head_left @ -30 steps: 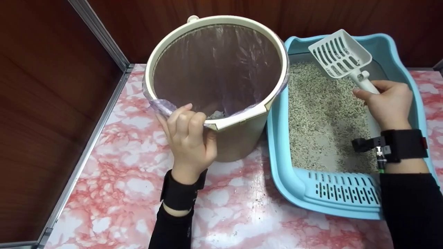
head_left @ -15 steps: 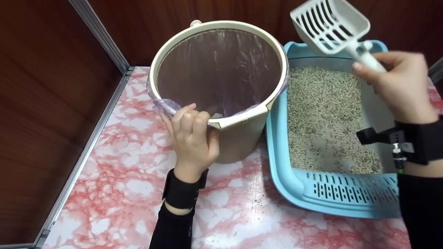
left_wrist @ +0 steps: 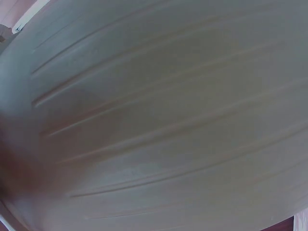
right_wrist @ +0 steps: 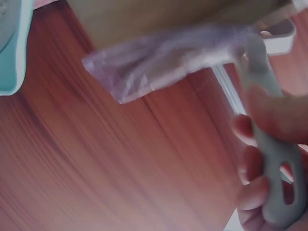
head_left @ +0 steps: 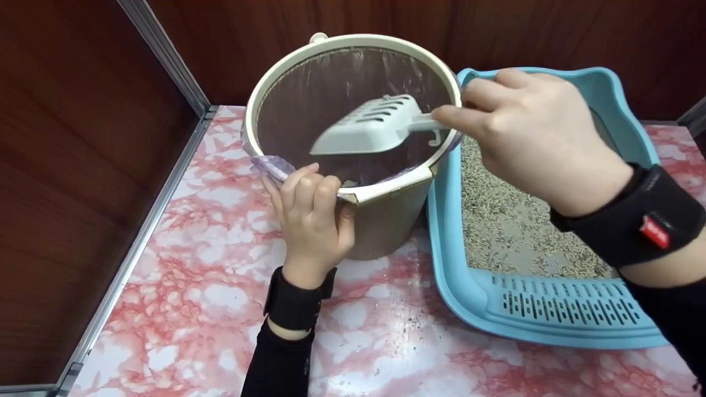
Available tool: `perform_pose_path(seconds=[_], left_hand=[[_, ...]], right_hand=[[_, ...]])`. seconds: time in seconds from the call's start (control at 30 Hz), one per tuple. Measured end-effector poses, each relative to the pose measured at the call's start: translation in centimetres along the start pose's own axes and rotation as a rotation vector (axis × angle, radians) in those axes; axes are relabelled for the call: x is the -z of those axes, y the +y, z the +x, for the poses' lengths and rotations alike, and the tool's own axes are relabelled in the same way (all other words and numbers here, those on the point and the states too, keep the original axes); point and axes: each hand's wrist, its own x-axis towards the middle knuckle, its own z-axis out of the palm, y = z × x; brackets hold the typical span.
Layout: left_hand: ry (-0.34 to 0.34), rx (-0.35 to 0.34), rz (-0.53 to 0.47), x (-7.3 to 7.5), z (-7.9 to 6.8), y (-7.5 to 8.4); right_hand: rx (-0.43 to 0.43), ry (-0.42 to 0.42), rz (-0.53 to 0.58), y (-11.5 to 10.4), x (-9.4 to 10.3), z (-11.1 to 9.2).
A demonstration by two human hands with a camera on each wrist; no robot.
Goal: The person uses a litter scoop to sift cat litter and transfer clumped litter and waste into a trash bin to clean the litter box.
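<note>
A cream trash bin (head_left: 386,226) stands upright, lined with a thin purple bag (head_left: 273,167) folded over its rim. My left hand (head_left: 311,215) grips the near rim and the bag, fingers over the edge and thumb outside. The ribbed bin wall (left_wrist: 168,115) fills the left wrist view. In my right hand (head_left: 535,132) is a pale grey litter scoop (head_left: 369,129), held by its handle (right_wrist: 269,144). Its slotted pan is turned over above the bin's opening. Just inside the near rim, a bit of grey matter is partly visible. The bin's bottom is mostly hidden.
A blue litter box (head_left: 551,317) with a slotted front ledge sits right of the bin, close against it. Spread unevenly inside is granular litter (head_left: 496,220). Brown wood panels (head_left: 529,33) rise behind and at left. The floor (head_left: 209,309) is red-and-white marbled.
My right hand has lifted the scoop from over the litter box, carried it left above the bin and turned its pan over. My left hand has stayed on the rim.
</note>
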Motion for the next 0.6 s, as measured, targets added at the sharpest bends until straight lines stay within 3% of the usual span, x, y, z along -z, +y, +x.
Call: perform_pose_path(seconds=[0.1,0.43,0.53,0.6], left_hand=[[-0.003,-0.002,-0.002,0.0,0.1,0.2],[-0.015,0.011,-0.009,0.2,0.1,0.4],[-0.009,0.009,-0.013,0.2,0.0,0.4],[-0.003,0.007,-0.014,0.2,-0.1,0.4]], right_hand=[[-0.013,0.025,-0.003,-0.3,0.2,0.0],[-0.289,0.040,0.209,0.5,-0.7,-2.5],[-0.262,0.045,0.202,0.7,-0.7,-3.0],[-0.213,0.092,0.177,0.8,-0.7,-3.3]])
